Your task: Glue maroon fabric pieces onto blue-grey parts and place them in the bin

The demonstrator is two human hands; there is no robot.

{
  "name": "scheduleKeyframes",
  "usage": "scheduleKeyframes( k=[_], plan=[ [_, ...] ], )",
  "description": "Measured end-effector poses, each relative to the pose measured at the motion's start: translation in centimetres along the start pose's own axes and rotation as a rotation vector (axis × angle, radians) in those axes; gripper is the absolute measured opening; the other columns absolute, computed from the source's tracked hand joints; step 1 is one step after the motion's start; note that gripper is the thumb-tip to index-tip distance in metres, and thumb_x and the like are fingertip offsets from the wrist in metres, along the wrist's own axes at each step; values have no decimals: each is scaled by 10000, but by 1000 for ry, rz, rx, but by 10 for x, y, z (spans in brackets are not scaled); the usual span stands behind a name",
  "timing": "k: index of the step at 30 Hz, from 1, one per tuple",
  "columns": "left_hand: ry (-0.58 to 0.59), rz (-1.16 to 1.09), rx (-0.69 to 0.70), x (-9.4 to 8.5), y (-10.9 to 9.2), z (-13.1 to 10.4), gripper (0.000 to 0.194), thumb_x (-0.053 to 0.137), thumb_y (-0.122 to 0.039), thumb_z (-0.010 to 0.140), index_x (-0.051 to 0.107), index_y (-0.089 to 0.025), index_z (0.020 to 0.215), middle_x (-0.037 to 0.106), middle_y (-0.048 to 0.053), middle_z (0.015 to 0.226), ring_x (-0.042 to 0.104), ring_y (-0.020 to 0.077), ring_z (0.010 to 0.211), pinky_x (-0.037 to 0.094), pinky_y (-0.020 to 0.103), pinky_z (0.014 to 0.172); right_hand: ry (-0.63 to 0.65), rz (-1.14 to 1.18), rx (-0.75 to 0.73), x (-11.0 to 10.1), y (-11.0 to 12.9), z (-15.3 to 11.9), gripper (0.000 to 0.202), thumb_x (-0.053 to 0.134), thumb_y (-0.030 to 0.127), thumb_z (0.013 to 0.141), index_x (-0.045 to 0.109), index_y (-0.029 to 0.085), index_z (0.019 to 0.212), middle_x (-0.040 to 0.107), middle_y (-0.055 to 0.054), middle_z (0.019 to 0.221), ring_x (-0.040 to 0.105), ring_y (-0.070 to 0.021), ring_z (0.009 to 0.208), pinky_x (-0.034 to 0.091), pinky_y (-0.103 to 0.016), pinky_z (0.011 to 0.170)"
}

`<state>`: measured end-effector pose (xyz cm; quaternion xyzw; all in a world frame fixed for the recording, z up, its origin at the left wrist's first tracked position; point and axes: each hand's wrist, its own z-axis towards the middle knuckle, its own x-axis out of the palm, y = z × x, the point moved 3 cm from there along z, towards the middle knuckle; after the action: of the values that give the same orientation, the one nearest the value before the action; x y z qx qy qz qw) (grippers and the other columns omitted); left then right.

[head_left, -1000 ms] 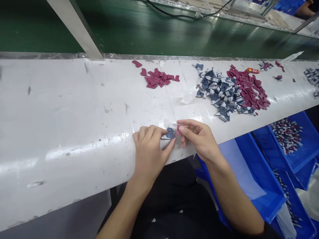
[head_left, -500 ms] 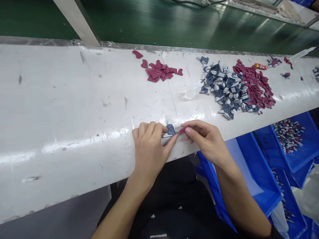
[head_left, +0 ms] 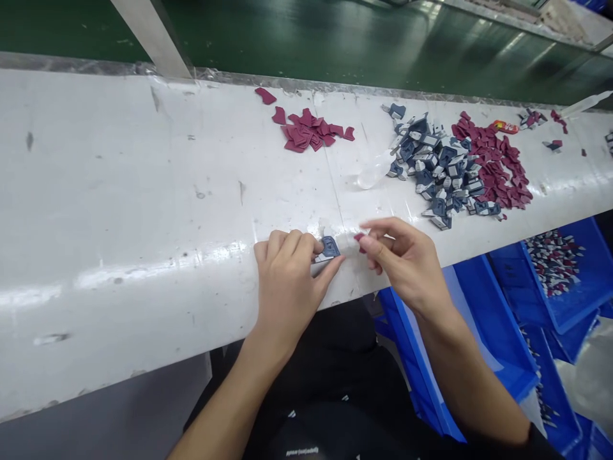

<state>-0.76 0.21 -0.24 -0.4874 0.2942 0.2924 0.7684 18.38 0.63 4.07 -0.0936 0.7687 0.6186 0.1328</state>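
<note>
My left hand point(head_left: 292, 265) grips a small blue-and-white plastic part point(head_left: 329, 247) between thumb and fingers, at the table's near side. The part's recessed blue face is turned up. To its right, my right hand point(head_left: 400, 255) pinches a small maroon piece point(head_left: 360, 241) between thumb and fingers, apart from the blue-and-white part. Beyond my right hand lies a heap of similar blue-and-white parts point(head_left: 433, 169). Against that heap rests a pile of maroon pieces point(head_left: 498, 166), and a smaller maroon pile point(head_left: 309, 131) lies farther left.
A clear plastic dropper point(head_left: 371, 176) lies left of the blue heap. A red-and-yellow wrapped item point(head_left: 506, 127) lies by the maroon pile. Blue bins point(head_left: 514, 377) stand below the table's near edge on the right. A metal post point(head_left: 153, 38) rises at the table's back.
My right hand has drawn back slightly to the right with the maroon piece, widening the gap to the blue-and-white part. My left hand has barely moved.
</note>
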Motion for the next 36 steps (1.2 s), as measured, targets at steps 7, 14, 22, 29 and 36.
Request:
scheduleKeyframes(
  k=[7, 14, 22, 29, 36],
  plan=[
    [14, -28, -12, 0, 0, 1, 342, 907, -385, 953, 602, -239, 906, 709, -6, 830, 600, 244, 885, 365, 411, 841, 81, 218, 110, 26, -9, 17, 357, 953, 522, 878, 836, 201, 982, 665, 22, 646, 587, -124, 531, 426, -255, 447],
    [40, -53, -56, -1, 0, 2, 305, 845, -388, 1007, 603, -249, 884, 732, 2, 832, 617, 248, 891, 372, 425, 853, 50, 124, 176, 31, -9, 10, 420, 965, 570, 857, 728, 226, 901, 717, 10, 769, 554, -102, 484, 407, -265, 410],
    [36, -47, -57, 1, 1, 1, 299, 785, -403, 1046, 602, -249, 867, 728, 18, 824, 597, 256, 887, 371, 433, 841, -10, 17, 144, 34, -4, 6, 431, 949, 524, 894, 647, 245, 766, 562, 56, 559, 492, -123, 509, 347, -278, 472],
    [9, -39, -36, 2, 1, 1, 308, 806, -368, 1031, 582, -248, 857, 712, 15, 819, 579, 252, 870, 366, 433, 834, -6, -19, 120, 37, -5, 6, 404, 935, 480, 908, 658, 231, 753, 663, 23, 672, 573, -141, 602, 421, -299, 553],
    [0, -52, -42, 2, 2, 2, 312, 784, -383, 1042, 602, -254, 824, 692, 8, 765, 581, 254, 844, 364, 442, 820, -26, -40, 41, 45, -8, 3, 353, 817, 389, 1011, 598, 241, 776, 693, 19, 773, 645, -152, 710, 491, -307, 649]
  ],
)
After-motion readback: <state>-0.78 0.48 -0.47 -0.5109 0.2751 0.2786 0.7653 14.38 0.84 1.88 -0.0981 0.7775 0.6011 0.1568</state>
